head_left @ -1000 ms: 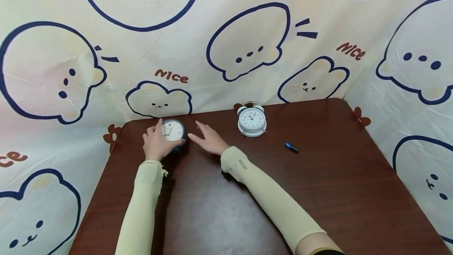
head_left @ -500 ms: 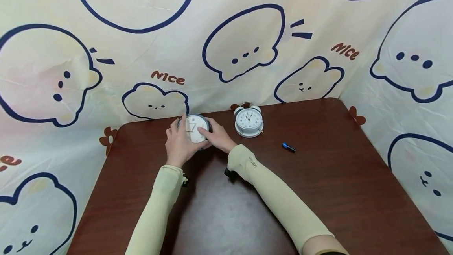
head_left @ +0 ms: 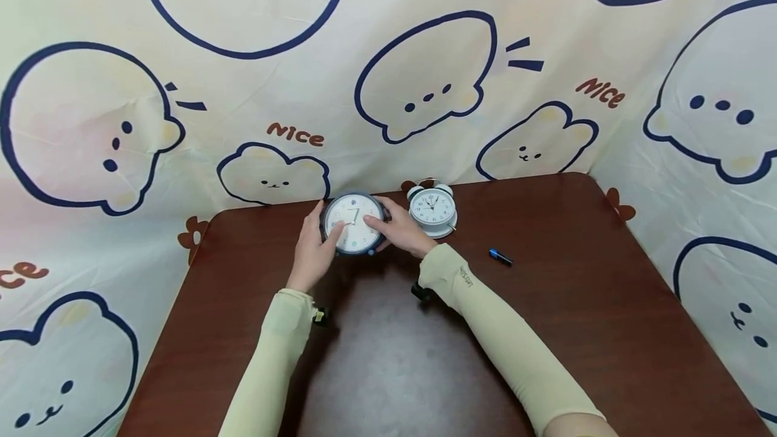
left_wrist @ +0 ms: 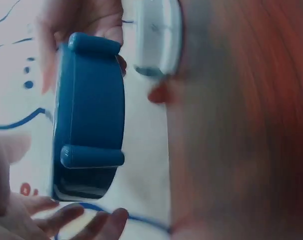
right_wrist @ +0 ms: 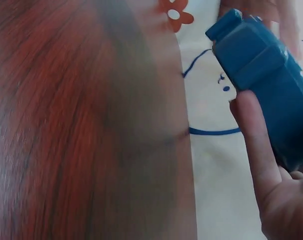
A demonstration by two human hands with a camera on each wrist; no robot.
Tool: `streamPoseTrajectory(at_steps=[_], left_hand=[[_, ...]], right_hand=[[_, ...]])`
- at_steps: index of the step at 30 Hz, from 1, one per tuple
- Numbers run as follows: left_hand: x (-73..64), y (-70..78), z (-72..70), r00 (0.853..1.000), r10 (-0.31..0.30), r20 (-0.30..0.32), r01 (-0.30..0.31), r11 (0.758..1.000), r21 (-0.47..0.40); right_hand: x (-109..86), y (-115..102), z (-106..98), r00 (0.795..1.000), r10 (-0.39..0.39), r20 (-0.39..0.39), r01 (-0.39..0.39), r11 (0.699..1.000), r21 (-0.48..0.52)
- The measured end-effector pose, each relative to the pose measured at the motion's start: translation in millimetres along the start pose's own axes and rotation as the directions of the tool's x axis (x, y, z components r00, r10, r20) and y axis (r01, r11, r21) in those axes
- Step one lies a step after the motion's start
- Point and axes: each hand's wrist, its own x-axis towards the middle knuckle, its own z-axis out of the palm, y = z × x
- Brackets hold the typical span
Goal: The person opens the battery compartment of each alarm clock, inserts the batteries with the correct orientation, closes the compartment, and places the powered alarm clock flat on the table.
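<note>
A round blue clock [head_left: 353, 212] with a white dial is held up between both hands near the back of the table, its dial facing the head camera. My left hand [head_left: 311, 253] holds its left side, thumb over the dial. On the opposite side my right hand [head_left: 405, 229] grips the rim, its thumb also lying on the dial. The clock's blue side [left_wrist: 94, 100], with two rounded feet, fills the middle of the left wrist view, apart from the tabletop. From the right wrist, a straight finger [right_wrist: 254, 130] lies along the blue casing [right_wrist: 276, 85]. Some fingertips behind the clock are hidden.
A white twin-bell alarm clock [head_left: 432, 209] stands just right of my right hand. A small blue-capped pen or marker [head_left: 500, 257] lies further right on the brown table [head_left: 546, 329]. A cartoon-printed cloth [head_left: 425, 73] hangs behind and along the sides.
The blue clock has moved right, from the back left corner toward the white clock. My right hand, apart from it at first, has taken hold of its right side.
</note>
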Motion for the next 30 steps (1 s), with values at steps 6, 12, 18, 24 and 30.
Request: streamPoseTrajectory(at_steps=[6, 12, 18, 24, 30], left_hand=[[-4.1, -5.0, 5.3, 0.975, -0.155, 0.161, 0.206, 0.907, -0.368], [-3.7, -5.2, 15.3, 0.966, -0.097, 0.239, 0.198, 0.871, -0.449], [-1.7, 6.4, 26.6, 0.960, -0.031, 0.277, 0.164, 0.868, -0.469], [-3.2, 12.4, 39.4, 0.959, -0.026, 0.281, 0.161, 0.868, -0.470], [-3.7, 17.6, 52.3, 0.955, 0.004, 0.297, 0.143, 0.870, -0.471]], right_hand=[[-10.3, -2, -15, 1.000, -0.018, 0.026, 0.017, 0.999, 0.037], [-24.6, 0, -34, 0.999, 0.001, 0.045, -0.001, 1.000, 0.001], [-38.8, 1, -53, 1.000, -0.003, 0.019, 0.003, 1.000, -0.028], [-51.8, 2, -63, 1.000, 0.010, 0.011, -0.009, 0.999, -0.050], [-63.0, 6, -75, 1.000, 0.014, 0.012, -0.013, 0.998, -0.060]])
